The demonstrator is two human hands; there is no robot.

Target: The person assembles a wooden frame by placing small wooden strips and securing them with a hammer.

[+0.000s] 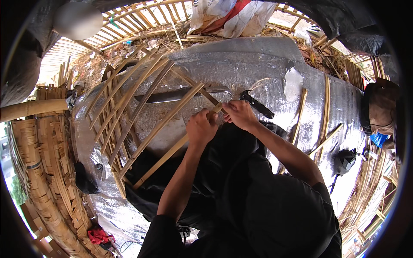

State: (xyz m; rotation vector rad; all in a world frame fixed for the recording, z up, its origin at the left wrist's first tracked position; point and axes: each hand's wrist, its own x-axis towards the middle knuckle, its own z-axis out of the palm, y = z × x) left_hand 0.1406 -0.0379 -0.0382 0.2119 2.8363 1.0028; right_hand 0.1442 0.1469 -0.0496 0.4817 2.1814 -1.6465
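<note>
A frame of bamboo strips (125, 99) lies to the left, several slats set side by side across crossing strips. My left hand (202, 126) is closed round the nearest bamboo strip (165, 158), close to its far end. Against that same end, where it meets a slanting crosspiece (193, 82), my right hand (239, 115) pinches with thumb and fingers. Whether anything small sits between those fingertips is hidden. Beyond my hands lies a long blade like a machete (167, 96), partly under the slats. A black-handled tool (259, 106), its head dark, rests just past my right hand.
Silvery foil sheeting (254, 60) covers the ground. Loose bamboo strips (325, 115) and a black cap-like item (344, 161) lie at right. A bamboo pole (34, 110) juts in from the left, above stacked bamboo (51, 159). Sacks (234, 17) stand at the back.
</note>
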